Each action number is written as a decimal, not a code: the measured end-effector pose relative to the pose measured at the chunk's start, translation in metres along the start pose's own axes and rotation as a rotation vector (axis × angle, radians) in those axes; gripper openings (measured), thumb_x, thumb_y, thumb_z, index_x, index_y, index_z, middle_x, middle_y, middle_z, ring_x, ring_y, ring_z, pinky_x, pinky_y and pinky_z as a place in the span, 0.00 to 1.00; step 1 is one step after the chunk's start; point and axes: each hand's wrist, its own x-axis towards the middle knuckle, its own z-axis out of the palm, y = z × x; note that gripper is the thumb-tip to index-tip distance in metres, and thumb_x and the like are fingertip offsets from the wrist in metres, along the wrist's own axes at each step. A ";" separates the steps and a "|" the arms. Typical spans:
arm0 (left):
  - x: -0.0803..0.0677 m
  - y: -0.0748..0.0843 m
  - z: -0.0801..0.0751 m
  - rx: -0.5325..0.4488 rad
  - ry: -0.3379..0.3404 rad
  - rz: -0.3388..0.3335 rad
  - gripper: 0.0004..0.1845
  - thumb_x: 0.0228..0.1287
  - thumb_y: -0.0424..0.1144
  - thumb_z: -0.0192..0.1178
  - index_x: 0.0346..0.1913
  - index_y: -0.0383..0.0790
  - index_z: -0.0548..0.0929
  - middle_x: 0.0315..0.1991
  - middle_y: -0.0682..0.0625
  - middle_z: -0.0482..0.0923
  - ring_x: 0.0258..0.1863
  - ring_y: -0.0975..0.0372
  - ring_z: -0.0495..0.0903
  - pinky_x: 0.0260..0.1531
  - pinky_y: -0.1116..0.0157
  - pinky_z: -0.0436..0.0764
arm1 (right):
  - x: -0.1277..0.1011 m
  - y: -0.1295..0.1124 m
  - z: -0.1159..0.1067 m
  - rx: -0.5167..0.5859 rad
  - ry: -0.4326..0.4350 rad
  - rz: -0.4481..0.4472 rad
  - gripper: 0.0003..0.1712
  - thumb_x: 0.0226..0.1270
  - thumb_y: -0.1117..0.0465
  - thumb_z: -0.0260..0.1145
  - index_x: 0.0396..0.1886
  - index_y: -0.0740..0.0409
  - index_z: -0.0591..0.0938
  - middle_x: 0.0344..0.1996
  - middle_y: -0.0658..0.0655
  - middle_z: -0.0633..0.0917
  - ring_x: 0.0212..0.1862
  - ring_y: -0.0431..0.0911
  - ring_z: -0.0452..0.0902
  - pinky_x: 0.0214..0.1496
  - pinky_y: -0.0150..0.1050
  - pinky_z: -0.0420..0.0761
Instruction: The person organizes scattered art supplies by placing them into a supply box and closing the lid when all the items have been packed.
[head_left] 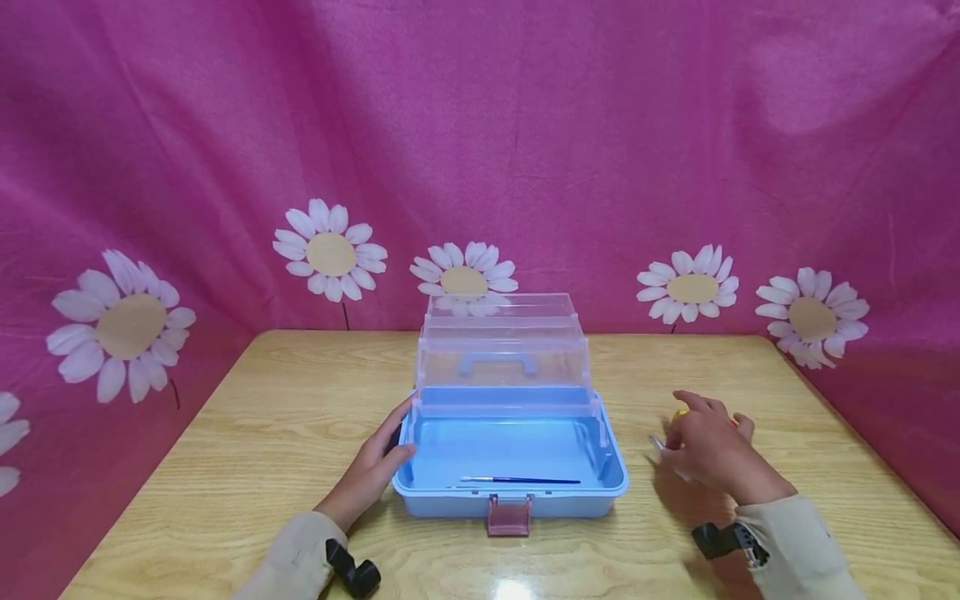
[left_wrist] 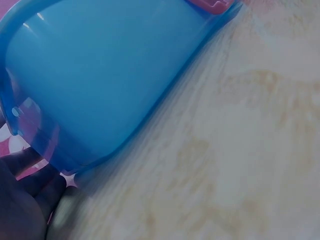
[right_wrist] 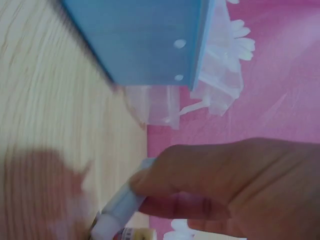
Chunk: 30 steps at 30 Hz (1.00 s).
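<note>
Head view is showing a blue box [head_left: 510, 454] sitting open at the middle of a wooden table [head_left: 247, 467], its clear tiers [head_left: 501, 350] standing raised behind the tub. A brush [head_left: 520, 480] is lying inside the tub, near the front wall, above the pink latch [head_left: 509, 515]. The left hand [head_left: 375, 467] is resting against the box's left wall, its fingers lying fairly straight along the rim and gripping nothing. The right hand [head_left: 708, 446] is hovering just right of the box, its fingers curling round a white tube [right_wrist: 120, 207] low over the table; something yellow [head_left: 679, 413] is peeking out by the fingertips. Daisies [head_left: 330, 250] are decorating the pink cloth [head_left: 525, 125] behind.
</note>
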 end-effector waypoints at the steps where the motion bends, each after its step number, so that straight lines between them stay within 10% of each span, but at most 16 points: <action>1: 0.001 0.000 0.000 -0.002 0.001 0.002 0.32 0.72 0.38 0.47 0.74 0.65 0.53 0.77 0.54 0.47 0.75 0.53 0.47 0.70 0.46 0.51 | 0.000 -0.001 -0.001 0.006 0.024 -0.019 0.08 0.47 0.60 0.76 0.16 0.50 0.84 0.65 0.76 0.63 0.63 0.74 0.51 0.55 0.78 0.44; 30: 0.006 -0.003 0.004 -0.025 0.044 -0.012 0.33 0.70 0.37 0.49 0.74 0.65 0.56 0.76 0.53 0.49 0.75 0.52 0.47 0.70 0.45 0.50 | 0.035 -0.065 -0.039 0.226 0.344 -0.155 0.02 0.52 0.62 0.71 0.25 0.57 0.87 0.67 0.70 0.64 0.69 0.68 0.52 0.58 0.74 0.50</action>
